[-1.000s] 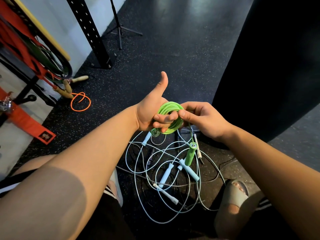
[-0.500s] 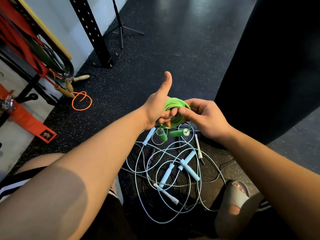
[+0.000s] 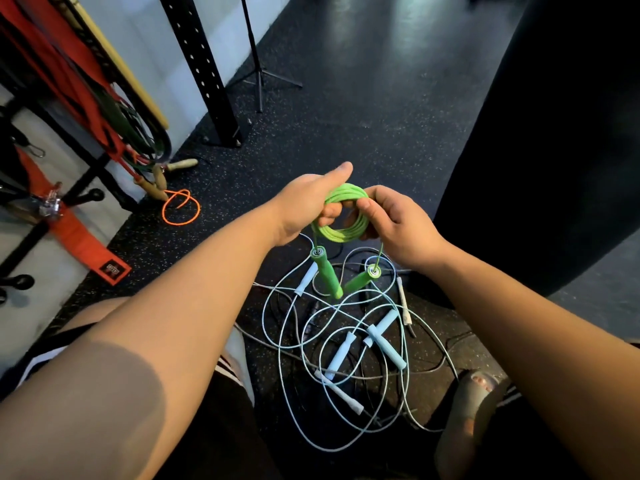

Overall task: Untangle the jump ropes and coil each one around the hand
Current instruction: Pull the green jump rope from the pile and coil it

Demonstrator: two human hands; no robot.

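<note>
Head view, single entry.

Left hand (image 3: 304, 206): fingers curled through bright green plastic jump rope coil (image 3: 343, 230), thumb stretched forward above it. Right hand (image 3: 398, 223): thumb and fingertips closed in a pinch on the coil's right side. Coil held between both hands, above the floor.

Two green cylindrical handles (image 3: 327, 275): hanging just beneath the coil on short rope ends, lower tips close together.

Tangle of pale blue jump ropes (image 3: 346, 341): loose on the floor directly below, light blue handles among the loops.

Black speckled rubber floor (image 3: 346, 116). At left: orange cord loop (image 3: 181, 207), wooden handles (image 3: 180, 164) just beside it, red strap (image 3: 79, 233), black perforated steel upright (image 3: 201, 64), thin black tripod stand (image 3: 258, 64). At right: large black rounded bag (image 3: 554, 133). Lower right: grey slide sandal (image 3: 474, 410).
</note>
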